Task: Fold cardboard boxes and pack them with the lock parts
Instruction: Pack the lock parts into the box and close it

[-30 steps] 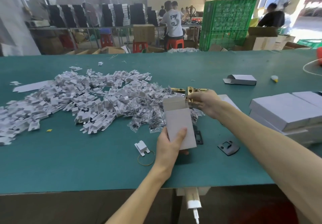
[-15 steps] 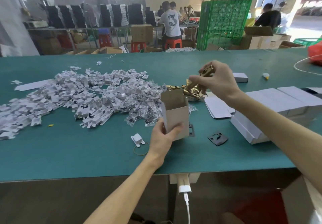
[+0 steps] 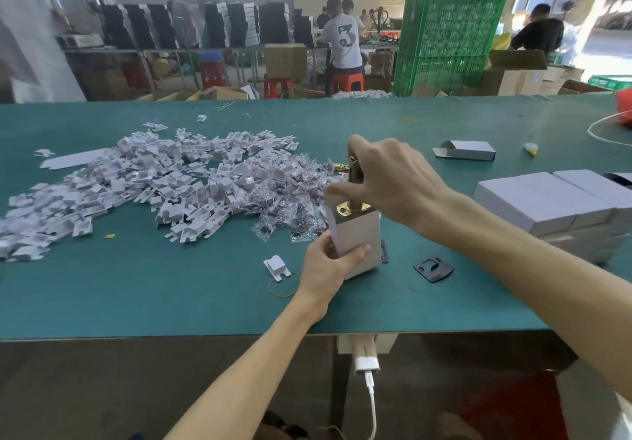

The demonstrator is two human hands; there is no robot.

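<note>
The left hand point(image 3: 326, 270) grips the lower part of the box point(image 3: 363, 231), which stands upright on the green surface point(image 3: 171, 296). The right hand point(image 3: 393, 179) is above the box, its fingers curled round a brass lock part point(image 3: 353, 207) whose plate sits in the box's open top. Left of the box lies a wide pile of white inserts point(image 3: 154, 179), and its bagged screws point(image 3: 294, 207) reach just beside the box. Near the box's lower left lie a white clip point(image 3: 276, 266) and a rubber band point(image 3: 282, 287). Right of the box lies a black plate point(image 3: 432, 268), and farther right a stack of white cartons point(image 3: 547, 200).
</note>
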